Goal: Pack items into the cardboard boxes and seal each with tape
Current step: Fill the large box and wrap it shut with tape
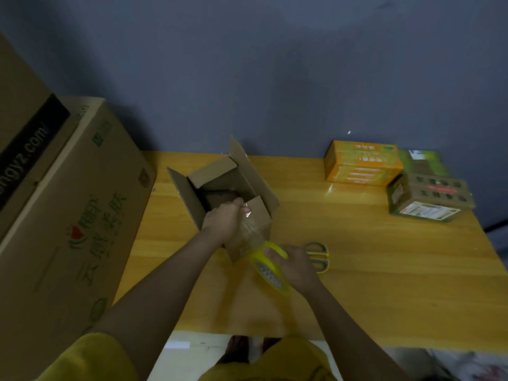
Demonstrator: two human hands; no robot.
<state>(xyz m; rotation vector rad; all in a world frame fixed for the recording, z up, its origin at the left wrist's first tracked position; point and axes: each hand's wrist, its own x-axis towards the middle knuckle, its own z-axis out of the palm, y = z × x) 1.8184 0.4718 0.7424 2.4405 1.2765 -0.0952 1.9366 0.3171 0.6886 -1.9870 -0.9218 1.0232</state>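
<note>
I see the box [222,188] standing on the table [384,270], left of centre and near its far edge. It is small, plain brown cardboard, with all four top flaps open: the two long flaps stand up at left and right, the far short flap leans inward, and the near short flap lies partly over the opening. A dark brown item [220,199] sits inside; I cannot make out what it is.

My left hand [222,218] is at the near edge of the box, fingers pinching the free end of a clear tape strip [247,229] above the near flap. My right hand [294,266] is clamped round the tape roll [270,269], thumb through its core. The roll has a yellow rim and is held just in front of the box, above the table. The strip runs taut between the two hands and covers the near wall of the box; whether it touches the cardboard I cannot tell.

Scissors [319,255] with yellow and grey handles lie on the table just beyond my right hand, which hides their blades. An orange carton [362,166] and a green-brown carton [428,199] sit at the far right, touching or nearly so; their print is too blurred to read. A large printed carton [68,202] stands at the left, cut off by the frame edge
</note>
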